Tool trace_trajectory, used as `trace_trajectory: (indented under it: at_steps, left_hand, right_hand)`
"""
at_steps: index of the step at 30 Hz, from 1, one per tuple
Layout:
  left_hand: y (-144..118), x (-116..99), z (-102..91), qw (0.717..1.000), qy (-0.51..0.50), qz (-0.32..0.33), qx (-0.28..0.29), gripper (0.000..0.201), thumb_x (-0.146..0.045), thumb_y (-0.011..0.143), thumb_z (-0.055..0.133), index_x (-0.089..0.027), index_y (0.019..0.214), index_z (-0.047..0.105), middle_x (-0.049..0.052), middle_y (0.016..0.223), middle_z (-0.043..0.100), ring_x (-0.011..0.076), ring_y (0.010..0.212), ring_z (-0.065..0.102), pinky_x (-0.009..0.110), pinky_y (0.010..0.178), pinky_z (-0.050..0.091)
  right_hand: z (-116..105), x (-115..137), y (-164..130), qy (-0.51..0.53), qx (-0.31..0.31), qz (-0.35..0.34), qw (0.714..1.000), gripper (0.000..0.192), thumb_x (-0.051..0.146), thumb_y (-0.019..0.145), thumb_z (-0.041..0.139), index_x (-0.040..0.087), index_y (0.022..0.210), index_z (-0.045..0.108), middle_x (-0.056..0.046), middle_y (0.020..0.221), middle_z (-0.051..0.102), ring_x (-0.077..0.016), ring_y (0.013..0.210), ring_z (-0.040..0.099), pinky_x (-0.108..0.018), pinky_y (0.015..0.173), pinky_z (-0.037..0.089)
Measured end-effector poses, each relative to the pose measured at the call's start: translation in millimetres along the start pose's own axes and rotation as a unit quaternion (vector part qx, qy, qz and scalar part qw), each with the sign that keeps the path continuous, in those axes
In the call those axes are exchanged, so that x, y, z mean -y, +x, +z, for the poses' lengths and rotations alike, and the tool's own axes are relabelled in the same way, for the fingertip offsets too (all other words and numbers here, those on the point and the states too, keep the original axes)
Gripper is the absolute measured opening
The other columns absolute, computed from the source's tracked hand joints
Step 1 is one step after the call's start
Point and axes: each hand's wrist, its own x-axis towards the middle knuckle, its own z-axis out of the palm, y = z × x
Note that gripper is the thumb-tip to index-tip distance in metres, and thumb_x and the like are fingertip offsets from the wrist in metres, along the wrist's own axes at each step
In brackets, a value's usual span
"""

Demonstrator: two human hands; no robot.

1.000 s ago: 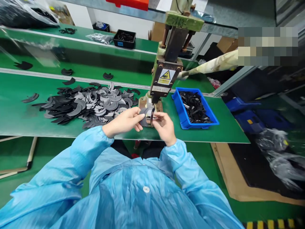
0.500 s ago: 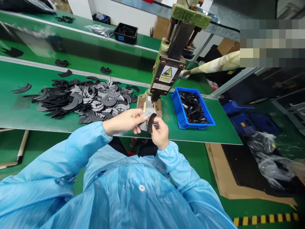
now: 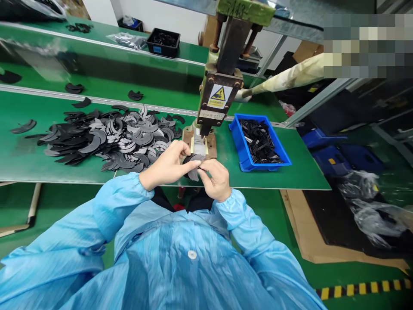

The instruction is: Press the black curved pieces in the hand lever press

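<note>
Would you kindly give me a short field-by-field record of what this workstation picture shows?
Left hand: pinches a dark crescent piece from the left.
Right hand: grips the same piece from the right.
Where: at the near edge of the green table, in front of the press.
Pile: loose crescent pieces, left of the press.
Blue bin: right of the press, holding black parts.
Black tray: on the far bench.

A worker in a light blue, faintly striped anti-static smock (image 3: 180,258) of thin, glossy fabric, fastened at the front with a small white button (image 3: 192,254). Long sleeves end in gathered elastic cuffs at the wrists; both hands (image 3: 193,170) are bare, without gloves.
</note>
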Motion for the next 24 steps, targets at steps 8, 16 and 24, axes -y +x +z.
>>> trace_trajectory:
  at_steps: [8, 16, 24]
  left_hand:
    - [2.7, 6.8, -6.2, 0.936, -0.24, -0.18, 0.185, 0.05, -0.064, 0.089, 0.082, -0.018, 0.093, 0.065, -0.001, 0.073, 0.064, 0.0109, 0.058, 0.06, 0.023, 0.053, 0.048]
    - [114.0, 76.2, -44.0, 0.896, -0.253, -0.334, -0.145, 0.029, -0.026, 0.096, 0.083, -0.017, 0.087, 0.057, 0.0, 0.069, 0.064, 0.0103, 0.06, 0.067, 0.021, 0.061, 0.058]
    - [238.4, 118.4, -50.9, 0.881, -0.233, -0.355, -0.21, 0.031, -0.033, 0.105, 0.072, -0.014, 0.129, 0.068, 0.009, 0.122, 0.073, 0.0193, 0.099, 0.074, 0.036, 0.084, 0.066]
  right_hand:
    - [-5.0, -8.7, -8.7, 0.018, -0.017, 0.035, 0.999, 0.025, 0.029, 0.1, 0.065, 0.031, 0.124, 0.072, -0.007, 0.118, 0.079, -0.0232, 0.112, 0.075, -0.045, 0.101, 0.063]
    - [-27.0, -58.9, -34.5, -0.018, -0.103, 0.135, 0.985, 0.03, 0.033, 0.102, 0.061, 0.027, 0.13, 0.068, -0.011, 0.118, 0.071, -0.0239, 0.106, 0.072, -0.048, 0.095, 0.065]
    - [-22.9, -75.9, -44.8, -0.048, -0.103, 0.142, 0.983, 0.02, 0.033, 0.102, 0.059, 0.03, 0.117, 0.072, -0.01, 0.108, 0.073, -0.0249, 0.095, 0.075, -0.047, 0.082, 0.069]
